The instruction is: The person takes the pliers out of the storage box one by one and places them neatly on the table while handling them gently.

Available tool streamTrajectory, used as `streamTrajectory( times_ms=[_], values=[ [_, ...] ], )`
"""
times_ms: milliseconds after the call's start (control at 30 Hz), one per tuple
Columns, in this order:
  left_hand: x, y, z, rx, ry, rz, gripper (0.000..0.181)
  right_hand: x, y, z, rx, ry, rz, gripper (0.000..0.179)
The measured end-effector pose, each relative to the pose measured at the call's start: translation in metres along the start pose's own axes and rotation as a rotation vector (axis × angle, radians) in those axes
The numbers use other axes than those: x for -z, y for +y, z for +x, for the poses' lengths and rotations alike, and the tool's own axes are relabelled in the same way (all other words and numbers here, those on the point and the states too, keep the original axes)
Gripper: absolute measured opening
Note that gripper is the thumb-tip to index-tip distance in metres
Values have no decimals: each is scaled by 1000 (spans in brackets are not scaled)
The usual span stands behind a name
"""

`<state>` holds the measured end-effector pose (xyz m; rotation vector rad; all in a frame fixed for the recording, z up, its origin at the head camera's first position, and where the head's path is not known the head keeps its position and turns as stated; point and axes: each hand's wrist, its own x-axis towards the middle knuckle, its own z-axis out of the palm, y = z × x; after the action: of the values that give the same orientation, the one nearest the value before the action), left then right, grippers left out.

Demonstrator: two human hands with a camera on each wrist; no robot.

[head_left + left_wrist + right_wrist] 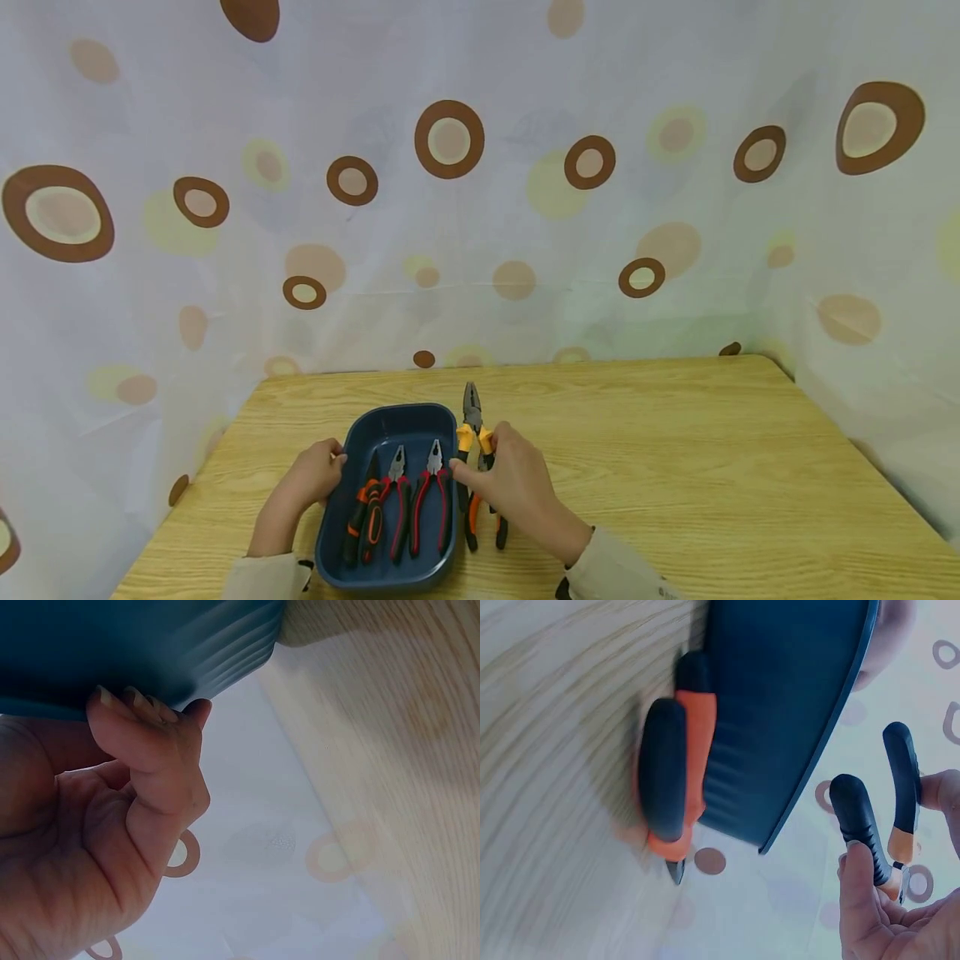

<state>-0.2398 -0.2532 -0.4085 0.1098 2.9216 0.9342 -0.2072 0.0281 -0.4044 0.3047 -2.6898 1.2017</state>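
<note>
My left hand (309, 477) holds the left side of a dark blue plastic tray (411, 421), its fingers curled at the rim in the left wrist view. My right hand (519, 485) grips yellow-and-black combination pliers (472, 414) by the handles, raised off the table beside the tray's right side, jaws pointing away from me. Beneath them, orange-and-black pliers (699, 739) lie on the table against the tray wall. Inside the tray are two red-and-black pliers (419, 510) (402, 508) and, at the left, orange-and-black pliers (372, 510).
The wooden table (675, 467) stretches away to the right of the tray. A white curtain (517, 217) with brown and beige spots hangs behind the table and along its sides.
</note>
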Motion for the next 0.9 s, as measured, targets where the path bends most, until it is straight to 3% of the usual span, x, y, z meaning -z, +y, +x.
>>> streamTrajectory(
  times_ms=[700, 900],
  values=[
    [2, 1, 1, -13, 15, 14, 16, 15, 40, 3, -66, 16, -101, 45],
    [1, 0, 0, -7, 10, -2, 16, 15, 51, 2, -97, -17, -146, 43]
  ],
)
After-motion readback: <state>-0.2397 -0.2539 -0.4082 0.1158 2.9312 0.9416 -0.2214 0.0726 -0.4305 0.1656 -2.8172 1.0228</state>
